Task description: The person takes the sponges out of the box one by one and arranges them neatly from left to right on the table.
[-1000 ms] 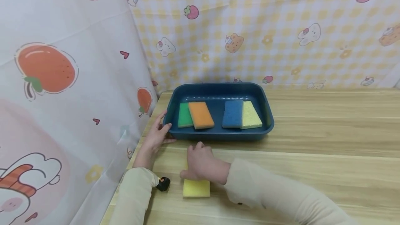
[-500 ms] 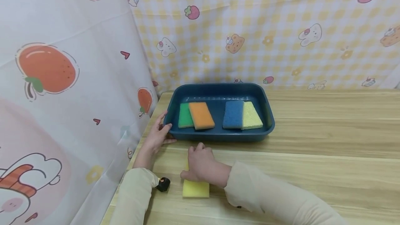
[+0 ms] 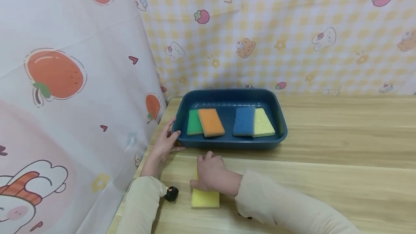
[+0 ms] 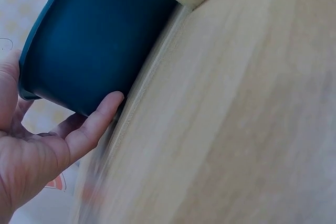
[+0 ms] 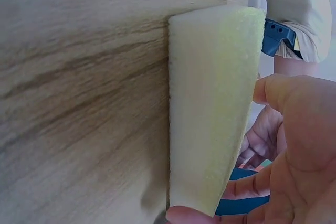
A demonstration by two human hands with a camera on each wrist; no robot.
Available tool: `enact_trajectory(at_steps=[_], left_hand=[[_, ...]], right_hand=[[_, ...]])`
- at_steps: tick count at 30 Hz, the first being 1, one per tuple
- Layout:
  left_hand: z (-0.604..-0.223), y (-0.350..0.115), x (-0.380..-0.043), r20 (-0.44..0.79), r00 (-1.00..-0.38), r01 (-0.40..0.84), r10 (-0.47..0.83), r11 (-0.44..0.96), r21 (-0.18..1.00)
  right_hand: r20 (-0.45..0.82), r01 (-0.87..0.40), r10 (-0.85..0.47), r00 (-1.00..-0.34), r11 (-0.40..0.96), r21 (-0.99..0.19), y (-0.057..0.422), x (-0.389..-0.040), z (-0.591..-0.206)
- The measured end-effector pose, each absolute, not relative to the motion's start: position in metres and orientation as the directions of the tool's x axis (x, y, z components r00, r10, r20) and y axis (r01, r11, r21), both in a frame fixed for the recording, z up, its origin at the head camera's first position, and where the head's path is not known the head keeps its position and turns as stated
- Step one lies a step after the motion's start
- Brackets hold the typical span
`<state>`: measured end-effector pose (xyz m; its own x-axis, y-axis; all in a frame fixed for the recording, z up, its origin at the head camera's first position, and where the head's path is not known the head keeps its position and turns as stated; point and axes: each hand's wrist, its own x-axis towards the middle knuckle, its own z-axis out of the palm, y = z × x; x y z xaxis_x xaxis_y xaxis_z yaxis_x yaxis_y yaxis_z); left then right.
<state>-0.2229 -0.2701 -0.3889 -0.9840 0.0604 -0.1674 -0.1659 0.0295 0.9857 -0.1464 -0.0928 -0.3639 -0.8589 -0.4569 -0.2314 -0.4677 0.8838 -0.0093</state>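
Note:
My right hand [image 3: 210, 172] holds a yellow sponge [image 3: 205, 199] on the table in front of the tray. In the right wrist view, the thumb rests on the sponge's yellow face while a fingertip curls over its far end; its long pale side [image 5: 191, 108] faces the camera. At the left end of a dark blue rectangular tray [image 3: 227, 143], my left hand [image 3: 165, 143] grips the corner, thumb at the rim. From the left wrist, its fingers [image 4: 92, 129] show against the tray's outer wall, the lowest one close to the tabletop.
Inside the tray, a green sponge [image 3: 194, 122] lies partly under an orange sponge [image 3: 211, 122]. A blue sponge [image 3: 244, 121] overlaps a pale yellow one [image 3: 263, 122] on the right. Patterned cloth [image 3: 292, 39] hangs behind the wooden table [image 3: 341, 133] and along its left edge.
The head view has shifted a little, so everything sits slightly lower and to the right in it. Both hands keep their places on the sponge and the tray.

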Motion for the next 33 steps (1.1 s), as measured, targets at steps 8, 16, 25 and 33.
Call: enact_trajectory(at_steps=[8,16,25,33], left_hand=[[-0.390,-0.270,-0.223,-0.172,-0.984,-0.170,0.044,0.043,0.984],[-0.388,-0.269,-0.222,-0.176,-0.983,-0.173,0.050,0.044,0.984],[-0.388,-0.268,-0.221,-0.169,-0.985,-0.167,0.044,0.040,0.985],[-0.390,-0.269,-0.222,-0.149,-0.986,-0.147,0.069,0.022,0.989]], right_hand=[[-0.248,-0.463,-0.446,-0.860,0.886,0.009,-0.086,-0.149,-0.358],[-0.284,-0.442,-0.441,-0.851,0.895,-0.066,-0.081,-0.160,-0.327],[-0.274,-0.482,-0.546,-0.792,0.834,-0.269,-0.076,-0.187,-0.299],[-0.241,-0.469,-0.581,-0.777,0.790,-0.395,-0.071,-0.219,-0.279]])
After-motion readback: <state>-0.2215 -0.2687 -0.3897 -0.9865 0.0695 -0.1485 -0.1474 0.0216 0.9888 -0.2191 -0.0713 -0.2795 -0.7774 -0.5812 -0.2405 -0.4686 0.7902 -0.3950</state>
